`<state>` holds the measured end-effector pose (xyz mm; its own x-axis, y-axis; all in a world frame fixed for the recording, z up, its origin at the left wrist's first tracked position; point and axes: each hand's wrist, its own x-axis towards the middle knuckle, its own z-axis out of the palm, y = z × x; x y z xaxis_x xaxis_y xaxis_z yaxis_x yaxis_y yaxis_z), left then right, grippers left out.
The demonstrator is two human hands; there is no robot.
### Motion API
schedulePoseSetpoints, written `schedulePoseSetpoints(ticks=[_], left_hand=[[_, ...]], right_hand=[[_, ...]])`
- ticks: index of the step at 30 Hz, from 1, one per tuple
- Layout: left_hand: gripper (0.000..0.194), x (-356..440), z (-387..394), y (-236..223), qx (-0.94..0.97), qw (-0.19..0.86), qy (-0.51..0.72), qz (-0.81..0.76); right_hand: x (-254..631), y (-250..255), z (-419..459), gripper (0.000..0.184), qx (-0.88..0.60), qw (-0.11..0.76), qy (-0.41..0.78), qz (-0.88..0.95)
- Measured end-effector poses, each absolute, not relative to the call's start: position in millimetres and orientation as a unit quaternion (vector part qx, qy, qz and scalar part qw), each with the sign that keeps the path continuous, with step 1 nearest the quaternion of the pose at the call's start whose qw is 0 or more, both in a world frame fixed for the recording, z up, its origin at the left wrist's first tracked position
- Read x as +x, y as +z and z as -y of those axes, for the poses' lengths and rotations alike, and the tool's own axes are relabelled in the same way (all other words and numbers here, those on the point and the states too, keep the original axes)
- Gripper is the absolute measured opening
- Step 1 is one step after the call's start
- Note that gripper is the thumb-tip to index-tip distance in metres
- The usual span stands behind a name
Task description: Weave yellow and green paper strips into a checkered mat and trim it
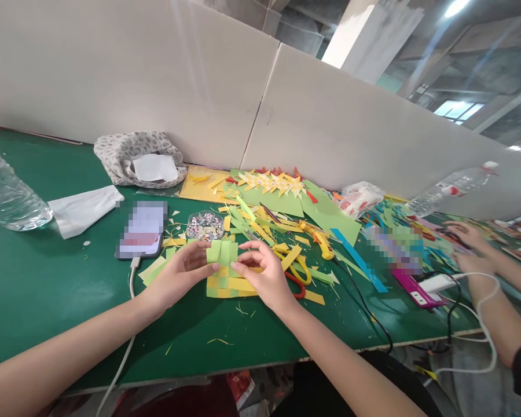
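Note:
A woven mat of green and yellow paper strips (226, 285) lies on the green table (47, 278) in front of me. My left hand (178, 277) pinches the upturned green strips (222, 252) at the mat's far edge from the left. My right hand (264, 277) holds the same strips from the right, fingers curled, its heel resting on the mat. Loose yellow and green paper strips (260, 223) and scraps are scattered just behind my hands.
A phone (142, 229) on a white cable, a round dish of beads (205, 225), yellow scissors (296, 262) and a yellow-orange cutter (320, 238) lie nearby. Water bottles (8, 200) stand left and far right. A fabric pouch (134, 155) sits by the white partition. Another person's hands (469, 249) work at right.

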<state>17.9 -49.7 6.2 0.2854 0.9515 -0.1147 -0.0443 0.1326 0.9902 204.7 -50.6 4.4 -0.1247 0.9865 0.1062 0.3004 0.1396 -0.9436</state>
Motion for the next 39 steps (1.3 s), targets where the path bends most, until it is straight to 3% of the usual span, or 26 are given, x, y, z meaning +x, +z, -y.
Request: schedulePoseSetpoints(ticks=[5, 10, 17, 25, 28, 39], left_hand=[[0.013, 12.6, 48.6, 5.1, 0.555, 0.450, 0.551, -0.431], [0.024, 15.8, 49.0, -2.3, 0.624, 0.442, 0.499, -0.408], [0.032, 16.6, 52.2, -5.1, 0.673, 0.406, 0.450, -0.425], [0.044, 11.8, 46.1, -11.0, 0.754, 0.348, 0.374, -0.413], [0.047, 11.0, 45.6, -12.2, 0.773, 0.327, 0.363, -0.405], [0.047, 11.9, 46.4, -10.0, 0.789, 0.310, 0.346, -0.402]], right_hand=[[213.6, 0.2, 42.4, 0.031, -0.532, 0.364, 0.383, 0.661], [211.4, 9.4, 49.0, 0.026, -0.541, 0.394, 0.206, 0.714], [190.2, 20.5, 68.9, 0.027, -0.470, 0.402, 0.418, 0.665], [200.6, 27.4, 69.5, 0.012, -0.441, 0.285, 0.361, 0.771], [203.0, 26.0, 70.7, 0.016, -0.415, 0.249, 0.329, 0.811], [204.9, 16.8, 71.3, 0.018, -0.400, 0.222, 0.298, 0.837]])
